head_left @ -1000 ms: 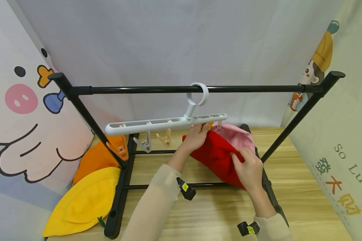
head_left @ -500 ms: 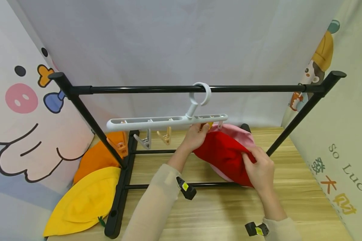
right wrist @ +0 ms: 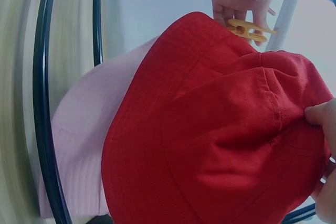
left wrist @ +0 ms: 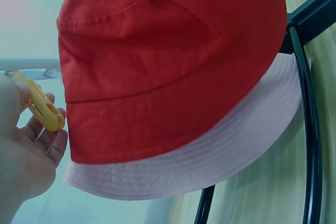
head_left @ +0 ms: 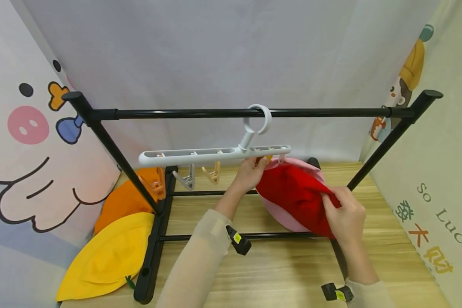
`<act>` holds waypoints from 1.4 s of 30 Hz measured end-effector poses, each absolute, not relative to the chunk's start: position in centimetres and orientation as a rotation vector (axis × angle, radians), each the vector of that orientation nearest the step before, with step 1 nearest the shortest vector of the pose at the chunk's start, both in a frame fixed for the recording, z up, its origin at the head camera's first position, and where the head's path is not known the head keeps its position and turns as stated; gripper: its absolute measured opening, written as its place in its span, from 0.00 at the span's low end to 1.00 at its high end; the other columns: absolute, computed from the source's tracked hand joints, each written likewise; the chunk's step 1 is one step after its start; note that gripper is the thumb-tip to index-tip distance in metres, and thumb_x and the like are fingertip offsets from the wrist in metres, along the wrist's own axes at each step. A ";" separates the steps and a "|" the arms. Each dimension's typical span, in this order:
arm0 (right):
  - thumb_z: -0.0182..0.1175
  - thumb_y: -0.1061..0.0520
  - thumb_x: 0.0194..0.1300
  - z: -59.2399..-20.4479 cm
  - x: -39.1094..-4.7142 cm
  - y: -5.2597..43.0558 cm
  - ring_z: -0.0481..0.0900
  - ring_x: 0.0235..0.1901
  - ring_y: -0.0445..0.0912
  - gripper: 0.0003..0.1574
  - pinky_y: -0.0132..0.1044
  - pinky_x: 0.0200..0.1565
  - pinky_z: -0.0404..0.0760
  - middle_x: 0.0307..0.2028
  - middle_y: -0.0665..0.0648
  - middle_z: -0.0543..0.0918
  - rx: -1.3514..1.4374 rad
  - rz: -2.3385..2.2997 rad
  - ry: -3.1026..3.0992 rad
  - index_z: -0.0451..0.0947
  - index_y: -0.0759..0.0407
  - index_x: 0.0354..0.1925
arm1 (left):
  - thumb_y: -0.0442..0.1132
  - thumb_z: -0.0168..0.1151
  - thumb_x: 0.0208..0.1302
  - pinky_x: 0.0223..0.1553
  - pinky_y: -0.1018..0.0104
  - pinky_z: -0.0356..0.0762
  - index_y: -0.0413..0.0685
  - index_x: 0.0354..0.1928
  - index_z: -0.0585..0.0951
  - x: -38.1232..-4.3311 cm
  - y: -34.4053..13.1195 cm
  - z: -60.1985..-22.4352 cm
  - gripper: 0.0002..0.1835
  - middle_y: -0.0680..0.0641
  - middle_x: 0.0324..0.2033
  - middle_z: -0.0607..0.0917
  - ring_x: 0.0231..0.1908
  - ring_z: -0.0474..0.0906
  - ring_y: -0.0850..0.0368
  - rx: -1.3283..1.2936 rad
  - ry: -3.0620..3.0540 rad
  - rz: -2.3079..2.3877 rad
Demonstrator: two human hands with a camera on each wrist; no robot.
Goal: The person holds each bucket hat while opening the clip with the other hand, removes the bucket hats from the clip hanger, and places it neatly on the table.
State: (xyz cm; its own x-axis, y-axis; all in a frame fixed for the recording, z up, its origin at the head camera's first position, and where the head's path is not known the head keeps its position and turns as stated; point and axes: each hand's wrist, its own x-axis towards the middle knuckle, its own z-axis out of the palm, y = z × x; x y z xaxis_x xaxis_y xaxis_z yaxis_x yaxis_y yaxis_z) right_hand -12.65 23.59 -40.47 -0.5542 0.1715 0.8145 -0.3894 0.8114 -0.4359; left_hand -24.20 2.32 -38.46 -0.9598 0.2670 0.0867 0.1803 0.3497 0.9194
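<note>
A red bucket hat [head_left: 298, 192] hangs tilted from my right hand [head_left: 345, 214], whose thumb and fingers pinch its crown. My left hand [head_left: 250, 174] is up under the white hanger [head_left: 192, 157]. There it holds a yellow clothes peg [left wrist: 44, 107] between thumb and fingers. In the left wrist view the red hat's brim edge is close beside the peg; whether they touch, I cannot tell. Behind the red hat, a pink bucket hat [head_left: 282, 214] shows its brim, partly hidden. A pale peg [head_left: 281, 158] at the hanger's right end is at the pink hat's edge.
The hanger hooks over the black rack's top bar [head_left: 177, 114]. On its left half dangle an orange peg [head_left: 155, 184], a grey peg [head_left: 186, 177] and a beige peg [head_left: 212, 173]. A yellow hat [head_left: 108, 256] and an orange hat [head_left: 125, 201] lie at the left.
My right hand has moved right, drawing the red hat with it and away from the left hand. More of the pink brim shows below. The hanger has shifted slightly right; my left hand stays.
</note>
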 end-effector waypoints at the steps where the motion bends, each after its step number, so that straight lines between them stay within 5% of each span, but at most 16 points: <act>1: 0.63 0.70 0.50 -40.4 -12.6 23.7 0.78 0.26 0.53 0.04 0.12 0.40 0.64 0.26 0.62 0.81 0.162 0.738 -2.027 0.81 0.66 0.29 | 0.48 0.47 0.69 0.55 0.56 0.70 0.50 0.59 0.71 -24.2 2.3 -38.4 0.20 0.43 0.51 0.77 0.54 0.72 0.50 0.412 2.519 1.690; 16: 0.62 0.69 0.51 -40.6 -11.6 25.6 0.76 0.28 0.54 0.03 0.10 0.42 0.61 0.28 0.64 0.82 0.067 0.744 -2.020 0.81 0.68 0.29 | 0.47 0.47 0.70 0.46 0.63 0.74 0.48 0.55 0.75 -24.0 3.1 -38.5 0.18 0.44 0.47 0.80 0.48 0.76 0.52 0.437 2.516 1.712; 24: 0.61 0.69 0.51 -41.2 -10.6 27.1 0.73 0.29 0.52 0.02 0.10 0.41 0.62 0.27 0.66 0.82 0.050 0.714 -1.974 0.80 0.69 0.27 | 0.45 0.47 0.69 0.33 0.71 0.71 0.45 0.46 0.78 -23.8 4.1 -38.6 0.14 0.47 0.31 0.78 0.34 0.74 0.58 0.440 2.487 1.791; 37: 0.61 0.69 0.51 -41.1 -8.7 29.8 0.72 0.30 0.44 0.02 0.09 0.42 0.61 0.27 0.67 0.81 -0.021 0.644 -1.971 0.80 0.70 0.27 | 0.41 0.47 0.69 0.36 0.70 0.75 0.45 0.54 0.77 -23.4 5.3 -38.5 0.16 0.42 0.37 0.82 0.39 0.78 0.55 0.385 2.455 1.899; 42: 0.61 0.68 0.51 -41.4 -8.1 30.9 0.72 0.28 0.51 0.03 0.09 0.42 0.59 0.26 0.67 0.81 -0.058 0.605 -1.965 0.80 0.70 0.26 | 0.42 0.47 0.69 0.37 0.70 0.75 0.43 0.53 0.77 -23.3 5.4 -38.3 0.17 0.42 0.37 0.82 0.40 0.78 0.54 0.361 2.469 1.881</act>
State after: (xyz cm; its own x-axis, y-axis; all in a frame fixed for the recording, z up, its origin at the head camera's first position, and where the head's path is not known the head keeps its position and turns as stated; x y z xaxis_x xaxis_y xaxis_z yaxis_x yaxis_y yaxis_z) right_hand -8.12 30.89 -41.39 -0.4658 0.2996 0.8326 -0.2204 0.8720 -0.4371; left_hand -23.30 5.37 -38.27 -0.9732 0.1929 0.1252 0.1719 0.2487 0.9532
